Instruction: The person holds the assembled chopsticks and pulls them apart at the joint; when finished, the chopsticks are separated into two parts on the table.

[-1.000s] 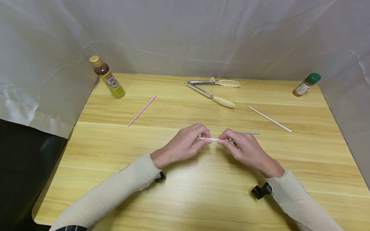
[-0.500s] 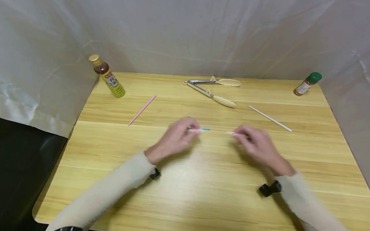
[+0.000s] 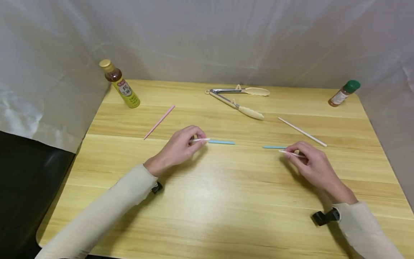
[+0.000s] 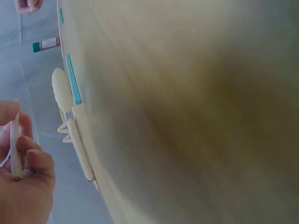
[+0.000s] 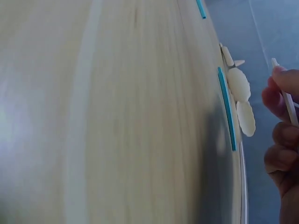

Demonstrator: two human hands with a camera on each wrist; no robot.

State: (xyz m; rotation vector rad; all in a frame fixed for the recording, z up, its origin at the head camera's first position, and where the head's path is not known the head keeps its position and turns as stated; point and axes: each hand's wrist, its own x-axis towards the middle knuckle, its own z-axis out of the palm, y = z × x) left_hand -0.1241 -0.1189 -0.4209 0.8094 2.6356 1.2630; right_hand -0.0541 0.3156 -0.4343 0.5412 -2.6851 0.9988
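Observation:
My left hand (image 3: 182, 145) pinches a short white chopstick piece (image 3: 199, 139) between thumb and fingers, one tip poking out to the right. In the left wrist view, that piece (image 4: 16, 149) shows a blunt squared end near the palm. My right hand (image 3: 312, 163) pinches another short white chopstick piece (image 3: 284, 151), its tip pointing left; the right wrist view shows this piece (image 5: 287, 100) running along the fingers. Both hands are raised over the table, well apart. Just right of the left fingertips lies a short blue stick (image 3: 221, 142). A second blue stick (image 3: 274, 147) lies behind the right fingertips.
A pink chopstick (image 3: 159, 122) lies at the left, a full-length white chopstick (image 3: 302, 131) at the right. Spread tongs (image 3: 234, 102) lie at the back middle. A yellow-labelled bottle (image 3: 124, 90) stands back left, a green-capped jar (image 3: 343, 93) back right.
Both hands were together at the middle on one white length. They have drawn apart left and right, each with its own white piece, uncovering more of the blue sticks.

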